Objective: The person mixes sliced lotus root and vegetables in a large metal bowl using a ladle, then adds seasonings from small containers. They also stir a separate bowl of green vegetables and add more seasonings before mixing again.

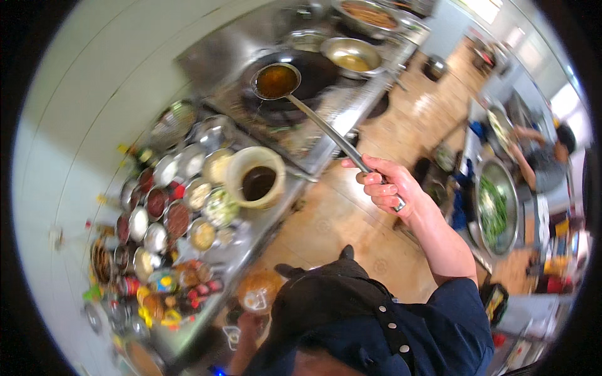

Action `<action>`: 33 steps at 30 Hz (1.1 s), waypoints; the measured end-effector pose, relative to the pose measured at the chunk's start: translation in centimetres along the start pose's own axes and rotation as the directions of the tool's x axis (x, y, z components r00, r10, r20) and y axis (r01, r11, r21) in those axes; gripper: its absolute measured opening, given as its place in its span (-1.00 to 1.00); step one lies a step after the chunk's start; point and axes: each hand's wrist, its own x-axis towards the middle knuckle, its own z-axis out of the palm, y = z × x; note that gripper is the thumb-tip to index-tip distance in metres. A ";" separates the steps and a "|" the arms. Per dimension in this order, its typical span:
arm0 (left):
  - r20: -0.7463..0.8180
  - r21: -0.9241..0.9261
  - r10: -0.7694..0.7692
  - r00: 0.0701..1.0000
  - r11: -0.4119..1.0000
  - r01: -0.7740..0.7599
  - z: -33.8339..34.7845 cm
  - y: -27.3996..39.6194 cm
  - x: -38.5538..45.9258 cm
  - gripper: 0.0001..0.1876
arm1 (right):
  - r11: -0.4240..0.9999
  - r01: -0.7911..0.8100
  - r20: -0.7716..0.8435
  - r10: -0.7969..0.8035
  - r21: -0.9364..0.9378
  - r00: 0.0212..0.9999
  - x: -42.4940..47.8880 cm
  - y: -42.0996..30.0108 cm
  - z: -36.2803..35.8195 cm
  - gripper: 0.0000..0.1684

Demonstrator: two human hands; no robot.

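Note:
My right hand (pixel 388 185) is closed around the handle of a long steel ladle (pixel 329 129). The ladle's bowl holds brown liquid (pixel 276 81) and is over a dark wok (pixel 310 70) on the steel range. My left hand (pixel 251 321) is low at the left of my body, blurred, beside an orange round item (pixel 258 286); whether it grips anything is unclear. Between the range and the seasoning bowls stands a whitish tub (pixel 230 181) with dark liquid inside. A metal basin (pixel 352 57) with yellowish liquid sits beside the wok.
Seasoning bowls, including chopped scallion (pixel 221 207) and white powder (pixel 139 224), crowd the left counter, with bottles near the wall. A large basin of green vegetables (pixel 493 209) stands at right. Beyond it, another person (pixel 548 162) handles pale food. The tiled floor (pixel 329 221) lies between the counters.

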 end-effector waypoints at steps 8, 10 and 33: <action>0.177 0.178 0.110 0.978 0.974 -0.142 14.8 11.5 3.0 -0.89 | 0.881 0.451 -0.335 -0.385 0.144 0.860 -22.2 -5.0 -16.2 -0.50; 0.271 0.199 0.137 0.953 0.960 -0.195 17.4 13.2 3.5 -0.93 | 0.844 0.524 -0.391 -0.445 0.119 0.806 -26.8 -4.9 -19.7 -0.49; 0.292 0.467 0.016 0.956 0.870 -0.157 27.8 21.4 2.4 -0.95 | 0.687 0.292 -0.744 -0.646 -0.665 -0.174 -45.8 3.0 -34.2 -0.73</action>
